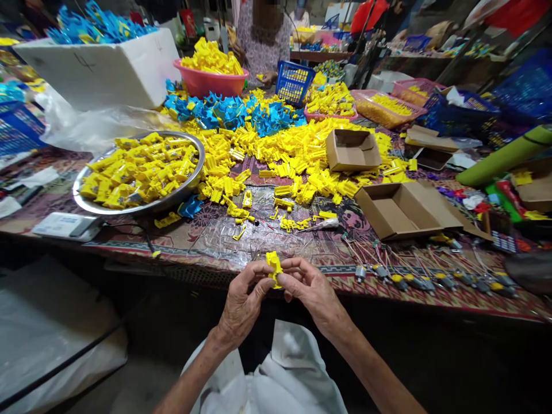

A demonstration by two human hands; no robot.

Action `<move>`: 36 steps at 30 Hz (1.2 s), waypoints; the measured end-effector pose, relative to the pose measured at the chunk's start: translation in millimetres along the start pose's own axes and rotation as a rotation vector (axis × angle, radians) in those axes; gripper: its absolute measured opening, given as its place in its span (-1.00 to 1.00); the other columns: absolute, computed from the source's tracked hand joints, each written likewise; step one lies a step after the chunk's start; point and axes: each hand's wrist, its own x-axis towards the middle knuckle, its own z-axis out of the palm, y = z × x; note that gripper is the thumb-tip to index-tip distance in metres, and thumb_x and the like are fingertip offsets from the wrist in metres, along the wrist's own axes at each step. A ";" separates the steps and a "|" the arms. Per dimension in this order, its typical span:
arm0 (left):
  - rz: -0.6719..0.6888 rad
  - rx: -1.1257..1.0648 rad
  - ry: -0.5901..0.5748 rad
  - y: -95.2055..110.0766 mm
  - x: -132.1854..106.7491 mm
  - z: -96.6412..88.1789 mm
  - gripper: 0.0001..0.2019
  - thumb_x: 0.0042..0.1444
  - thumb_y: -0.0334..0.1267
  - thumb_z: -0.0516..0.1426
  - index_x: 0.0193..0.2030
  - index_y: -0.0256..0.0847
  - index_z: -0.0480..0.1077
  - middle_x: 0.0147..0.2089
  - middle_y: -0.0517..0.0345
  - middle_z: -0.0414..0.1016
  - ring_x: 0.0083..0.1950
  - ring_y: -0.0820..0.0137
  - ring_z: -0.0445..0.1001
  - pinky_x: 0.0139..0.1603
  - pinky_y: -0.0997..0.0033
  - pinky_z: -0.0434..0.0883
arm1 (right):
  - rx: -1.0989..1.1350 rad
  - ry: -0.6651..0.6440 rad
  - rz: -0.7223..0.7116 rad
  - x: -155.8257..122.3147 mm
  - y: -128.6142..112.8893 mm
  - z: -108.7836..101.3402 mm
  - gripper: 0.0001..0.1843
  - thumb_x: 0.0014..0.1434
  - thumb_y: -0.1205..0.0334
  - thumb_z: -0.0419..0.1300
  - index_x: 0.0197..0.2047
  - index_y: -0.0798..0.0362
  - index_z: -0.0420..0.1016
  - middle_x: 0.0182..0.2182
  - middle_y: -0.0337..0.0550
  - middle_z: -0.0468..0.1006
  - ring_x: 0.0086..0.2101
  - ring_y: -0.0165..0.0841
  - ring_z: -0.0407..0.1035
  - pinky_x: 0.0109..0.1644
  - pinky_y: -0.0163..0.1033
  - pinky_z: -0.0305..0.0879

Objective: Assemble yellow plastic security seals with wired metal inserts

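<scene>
Between my two hands, just off the table's front edge, is a small yellow plastic part (274, 269). The fingertips of my left hand (244, 299) pinch it from the left. My right hand (313, 292) grips it from the right, thumb on its lower end. Fingers cover part of it, so its full shape is hidden. Beyond my hands, several loose yellow pieces (295, 223) lie on a clear plastic sheet (224, 238). Farther back spreads a big heap of similar yellow parts (276, 146).
A steel basin (196, 167) of yellow parts stands left, near a white device (66, 225). Right are open cardboard boxes (392, 213) and small wired motors (414, 280) along the edge. Blue parts (233, 112), a pink tub (211, 80) and another person (264, 34) are behind.
</scene>
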 end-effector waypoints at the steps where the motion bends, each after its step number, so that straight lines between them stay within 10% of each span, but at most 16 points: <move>1: -0.011 -0.007 -0.012 0.6 0.3 -0.5 -0.91 0.22 -0.29 0.17 -0.14 -0.10 0.43 -0.18 0.26 0.49 -0.17 0.47 0.50 -0.11 0.53 0.42 | 0.009 -0.002 0.010 -0.7 -0.6 -0.6 -0.63 0.04 0.02 0.36 -0.18 0.06 0.42 -0.42 -0.27 0.51 -0.49 -0.48 0.31 -0.41 -0.34 0.25; 36: -0.073 -0.075 0.023 1.7 -2.1 -1.5 -0.88 0.17 -0.21 0.21 -0.18 -0.16 0.43 -0.19 0.19 0.51 -0.17 0.41 0.52 -0.12 0.48 0.45 | -0.044 0.033 -0.010 -3.6 -0.3 4.3 -0.63 0.01 -0.02 0.36 -0.24 0.03 0.41 -0.51 -0.32 0.47 -0.53 -0.46 0.30 -0.44 -0.33 0.25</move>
